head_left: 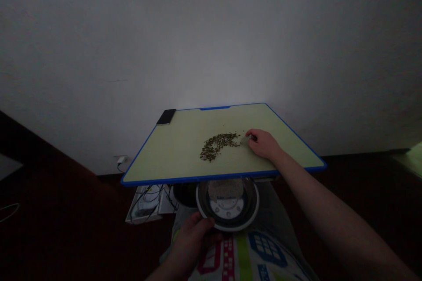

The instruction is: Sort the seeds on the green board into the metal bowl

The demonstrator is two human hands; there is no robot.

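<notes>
Small brown seed-like grains (216,144) lie in a curved, loose heap on a pale yellow-green tabletop (171,153) with a blue edge. Just right of the heap is my right hand (263,144), its fingers curled in and thumb and forefinger close together. Whatever they may pinch is too small and dim to make out. Below the table's near edge, over my lap, my left hand (194,235) grips the rim of a metal bowl (235,229), with the thumb on top. Something pale and rounded with blue marks shows inside the bowl.
A black phone-like slab (166,117) rests at the table's far left corner. Beneath the table are a dark round container (185,195) and a white box (145,204) with black cables. A white plug (121,159) sits at the grey wall (211,44) behind.
</notes>
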